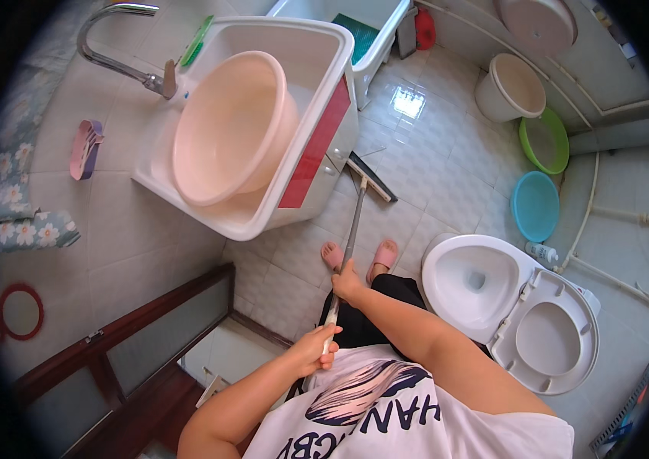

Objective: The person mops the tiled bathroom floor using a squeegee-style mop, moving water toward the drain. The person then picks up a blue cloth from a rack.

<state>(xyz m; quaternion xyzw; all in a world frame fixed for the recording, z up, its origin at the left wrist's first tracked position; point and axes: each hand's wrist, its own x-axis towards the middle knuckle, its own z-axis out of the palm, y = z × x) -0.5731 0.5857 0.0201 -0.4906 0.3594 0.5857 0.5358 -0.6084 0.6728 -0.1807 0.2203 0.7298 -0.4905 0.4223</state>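
Observation:
A floor squeegee (355,218) with a long grey pole runs down from the tiled floor towards my body. My left hand (313,347) is closed round the pale top end of the pole, close to my shirt. Farther down, my right hand (348,283) grips the grey part of the pole. The squeegee's wide head (371,177) lies on the white tiles beside the front of the sink cabinet, beyond my feet in pink slippers (385,255).
A sink (250,229) holding a large pink basin (232,132) stands at upper left. An open toilet (468,287) is close on the right. A white bucket (508,89), a green basin (545,140) and a blue basin (535,205) line the right wall. A framed door (158,338) is at lower left.

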